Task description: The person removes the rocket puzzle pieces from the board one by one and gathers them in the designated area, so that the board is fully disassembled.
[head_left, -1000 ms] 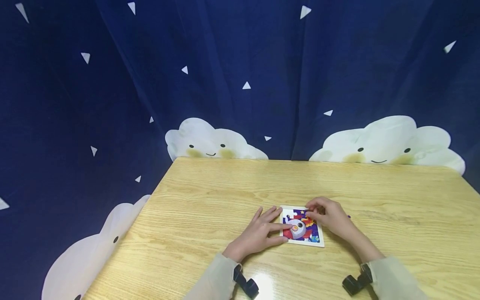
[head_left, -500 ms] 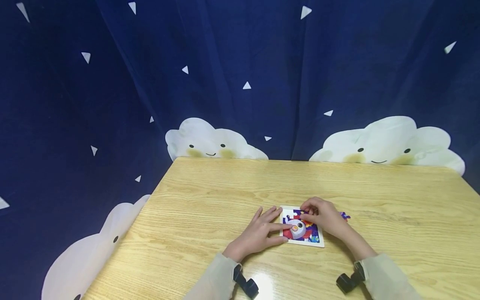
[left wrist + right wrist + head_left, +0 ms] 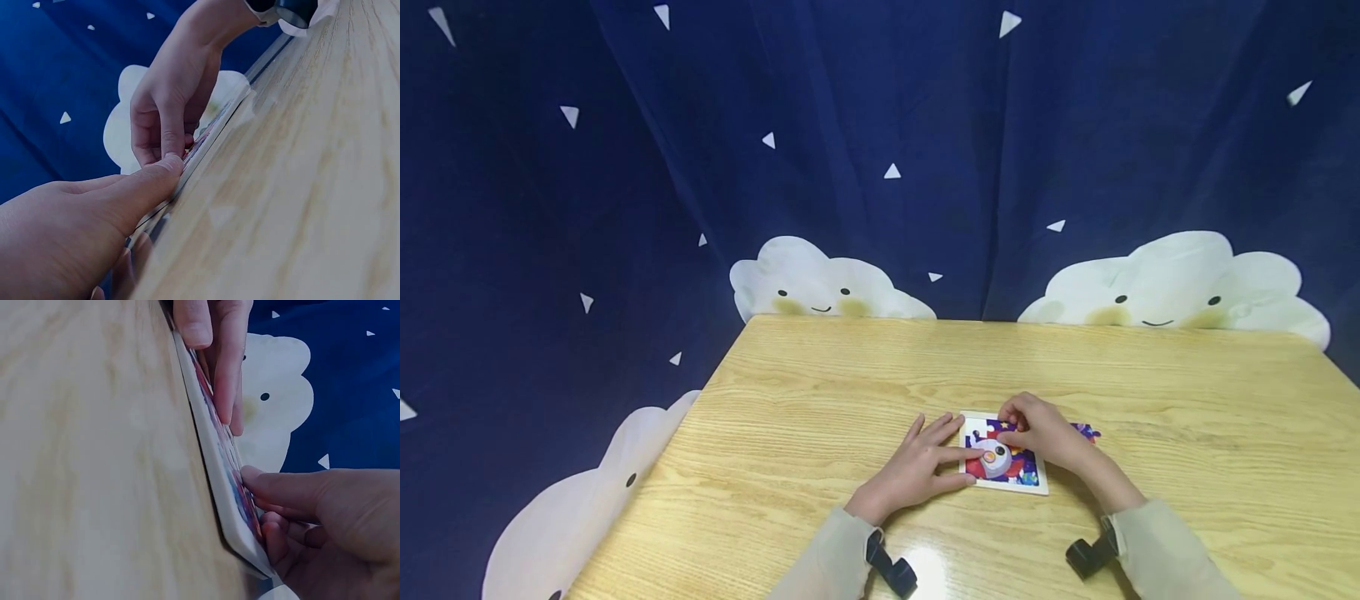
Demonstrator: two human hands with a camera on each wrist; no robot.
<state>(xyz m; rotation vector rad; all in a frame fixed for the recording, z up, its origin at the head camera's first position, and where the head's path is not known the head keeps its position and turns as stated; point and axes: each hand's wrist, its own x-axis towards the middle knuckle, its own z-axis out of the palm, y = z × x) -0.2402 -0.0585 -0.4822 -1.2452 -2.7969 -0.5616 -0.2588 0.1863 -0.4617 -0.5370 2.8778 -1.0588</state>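
Note:
A small jigsaw puzzle (image 3: pixel 997 458) in a white frame lies on the wooden table. Its picture has a pale round character on purple with red parts, and a white bare patch shows at its upper left corner. My left hand (image 3: pixel 912 468) spreads over the left edge, its index finger resting on the picture and thumb near the frame. At the upper right part, my right hand (image 3: pixel 1047 429) curls its fingers, with thumb and index finger pinching what seems to be a puzzle piece, mostly hidden. The right wrist view shows the right thumb (image 3: pixel 281 487) against the puzzle's surface.
Loose purple puzzle pieces (image 3: pixel 1086 431) lie on the wooden table (image 3: pixel 820 392) just right of the frame, partly behind the right hand. A dark blue curtain (image 3: pixel 850 125) with white triangles and smiling clouds hangs behind the table.
My right hand has moved a little left across the puzzle's upper part, uncovering the loose purple pieces at the right. My left hand has stayed in place.

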